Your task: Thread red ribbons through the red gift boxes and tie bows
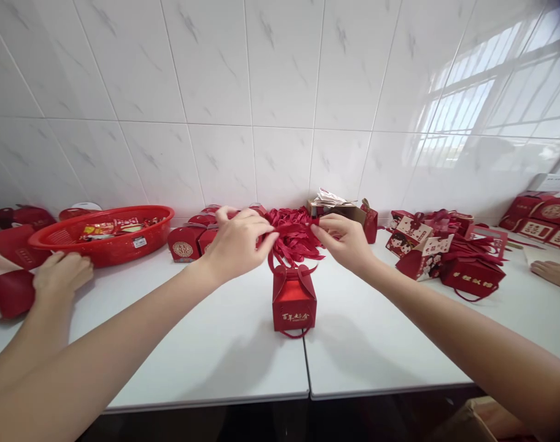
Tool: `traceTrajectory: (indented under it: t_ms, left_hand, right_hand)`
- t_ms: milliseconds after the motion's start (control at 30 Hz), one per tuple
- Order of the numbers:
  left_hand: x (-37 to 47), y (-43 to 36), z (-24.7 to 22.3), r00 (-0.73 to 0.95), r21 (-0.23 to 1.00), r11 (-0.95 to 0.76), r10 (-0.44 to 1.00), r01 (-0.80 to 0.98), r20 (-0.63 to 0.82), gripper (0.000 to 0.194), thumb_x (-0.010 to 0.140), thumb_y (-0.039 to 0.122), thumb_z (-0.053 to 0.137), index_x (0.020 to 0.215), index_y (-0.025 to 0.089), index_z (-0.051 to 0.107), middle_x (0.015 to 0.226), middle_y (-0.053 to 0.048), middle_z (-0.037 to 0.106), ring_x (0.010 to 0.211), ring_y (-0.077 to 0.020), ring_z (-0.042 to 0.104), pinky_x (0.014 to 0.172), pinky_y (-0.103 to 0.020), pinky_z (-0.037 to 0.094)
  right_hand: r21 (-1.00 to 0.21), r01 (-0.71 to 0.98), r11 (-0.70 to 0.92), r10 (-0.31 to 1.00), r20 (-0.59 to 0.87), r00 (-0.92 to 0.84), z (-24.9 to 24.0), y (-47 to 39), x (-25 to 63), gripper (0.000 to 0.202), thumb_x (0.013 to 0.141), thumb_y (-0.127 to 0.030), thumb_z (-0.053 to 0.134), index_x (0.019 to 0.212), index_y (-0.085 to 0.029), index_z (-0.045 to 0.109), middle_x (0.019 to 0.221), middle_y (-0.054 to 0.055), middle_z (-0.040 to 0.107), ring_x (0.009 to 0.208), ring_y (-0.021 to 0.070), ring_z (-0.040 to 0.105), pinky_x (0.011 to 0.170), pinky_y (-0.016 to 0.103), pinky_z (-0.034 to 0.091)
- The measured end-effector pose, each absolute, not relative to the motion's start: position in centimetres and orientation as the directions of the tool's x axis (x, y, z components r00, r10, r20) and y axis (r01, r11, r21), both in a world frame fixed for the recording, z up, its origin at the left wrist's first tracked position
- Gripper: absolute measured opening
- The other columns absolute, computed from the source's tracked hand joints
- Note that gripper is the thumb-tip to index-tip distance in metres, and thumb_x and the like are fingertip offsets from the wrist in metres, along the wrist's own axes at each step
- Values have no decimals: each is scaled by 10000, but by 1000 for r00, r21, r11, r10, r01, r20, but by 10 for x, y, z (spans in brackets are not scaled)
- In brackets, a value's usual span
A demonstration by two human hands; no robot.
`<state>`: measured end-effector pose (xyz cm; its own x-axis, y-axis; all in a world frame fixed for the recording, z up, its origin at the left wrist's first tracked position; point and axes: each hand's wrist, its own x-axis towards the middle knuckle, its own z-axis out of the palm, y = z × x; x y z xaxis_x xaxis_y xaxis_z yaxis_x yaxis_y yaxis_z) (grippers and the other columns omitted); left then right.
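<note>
Head view: the person's left hand (245, 239) and right hand (341, 236) are raised over the table (362, 356), each with thumb and fingers closed on a red ribbon (295, 230) that runs between them. Below the ribbon, the box (294, 304) stands upright near the seam of the tabletop, red, with gold writing on its front and a cord loop (294, 334) at its base. Behind it lies a pile (300, 248) of red ribbons, with a carton (353, 213) holding papers (328, 197) beside the pile. Left of the pile are closed red boxes (185, 242), then a red basket (109, 248) with small packets (123, 225) inside. A co-worker's hand (61, 276) is at the basket's near side. On the right sit decorated boxes (468, 273) in a cluster, and another person's hand (553, 271) rests near the table's far right, its fingers partly cut off by the frame's edge or too small to judge
</note>
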<state>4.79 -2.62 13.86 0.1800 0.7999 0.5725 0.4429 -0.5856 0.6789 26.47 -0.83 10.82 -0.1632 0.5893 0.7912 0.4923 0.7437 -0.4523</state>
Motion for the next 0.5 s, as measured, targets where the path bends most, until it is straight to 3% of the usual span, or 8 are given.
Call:
traceTrajectory:
  t_ms: [67,133,233,300,367,433,500]
  left_hand:
    - [25,-21,131,71,700,-510,830,500,554,274,643,65,612,408,195,558,580,-57,566,1052,-302,489,992,-396,196]
    - [-7,-16,119,-21,708,-339,895,620,446,359,561,-11,576,300,188,428,415,-37,406,976,-337,516,998,-442,149]
    - [-49,-13,96,-88,641,-112,958,759,273,372,424,-53,547,243,197,340,311,-8,283,810,-363,542,978,-506,108]
    - [-60,-14,80,-88,632,-74,971,771,221,355,395,-39,556,244,200,341,299,-4,308,714,-344,544,949,-515,144]
    - [-56,-14,69,-55,636,-90,977,767,206,310,416,13,605,283,203,398,361,-15,409,702,-325,551,920,-483,205]
    - [-39,-12,63,-17,631,-136,973,764,229,205,486,126,666,394,214,506,535,-37,546,790,-317,559,896,-429,258]
    - [-15,-9,58,34,652,-205,964,730,265,120,591,284,673,561,227,572,733,-46,606,868,-292,546,857,-376,312]
  right_hand:
    - [-558,564,608,705,706,-62,106,-11,283,283,812,-343,516,601,-175,601,736,43,601,639,150,539,555,268,393]
    - [-560,718,414,815,579,-19,100,-13,312,274,776,-334,515,555,-177,553,643,26,565,575,147,501,526,274,348]
    - [-397,912,99,971,238,-1,79,-12,360,255,749,-286,468,542,-186,579,536,29,547,543,179,525,515,288,340]
    - [-304,952,36,999,32,-28,59,-10,378,252,750,-285,471,595,-180,640,648,69,638,628,216,596,569,306,398]
    - [-265,963,39,999,7,-38,41,-8,380,275,774,-342,494,807,-166,702,919,130,681,814,274,630,672,345,449]
    - [-264,961,81,991,123,-49,31,-6,365,403,828,-415,462,1051,-146,662,1147,178,613,1006,318,587,799,401,454]
    - [-305,931,200,962,241,-128,27,-3,342,467,892,-447,371,1149,-138,610,1221,190,572,1099,316,545,889,435,429]
